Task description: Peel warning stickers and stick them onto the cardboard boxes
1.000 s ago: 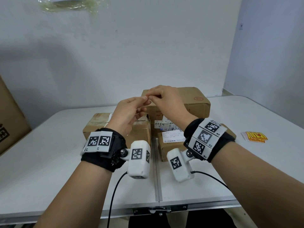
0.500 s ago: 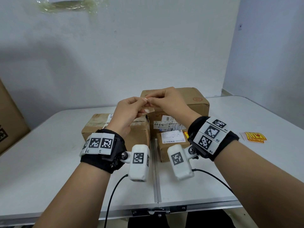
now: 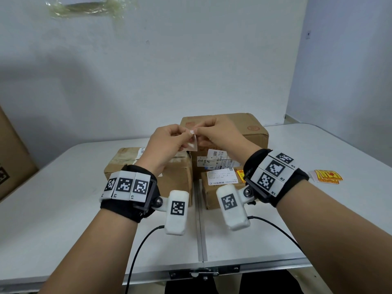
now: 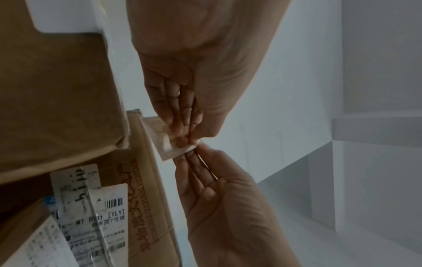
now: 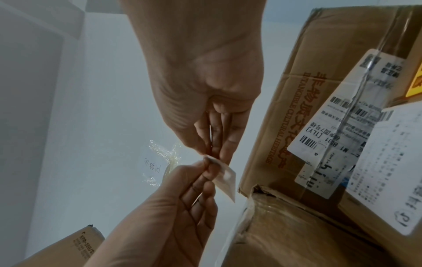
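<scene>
Both hands are raised above the cardboard boxes and meet at a small pale sticker piece (image 3: 192, 143). My left hand (image 3: 185, 135) pinches its upper corner from the left, and my right hand (image 3: 199, 131) pinches the same corner from the right. The piece hangs down between them with its pale side showing, also seen as the sticker piece (image 4: 171, 145) and the sticker piece (image 5: 225, 176). Behind stands a large box (image 3: 252, 132), with a left box (image 3: 127, 160) and a small front box (image 3: 212, 197) that carries a yellow warning sticker (image 3: 240, 174). A stack of yellow stickers (image 3: 325, 177) lies on the table at the right.
The white folding table (image 3: 63, 209) has a seam down its middle. A big cardboard carton (image 3: 10, 158) leans at the far left edge. Shipping labels (image 3: 212, 161) cover the box fronts. Wrist camera cables hang over the front edge.
Both hands have sunk slightly and turned. The pale piece, hardly visible a second ago, now hangs out in plain view between the fingertips.
</scene>
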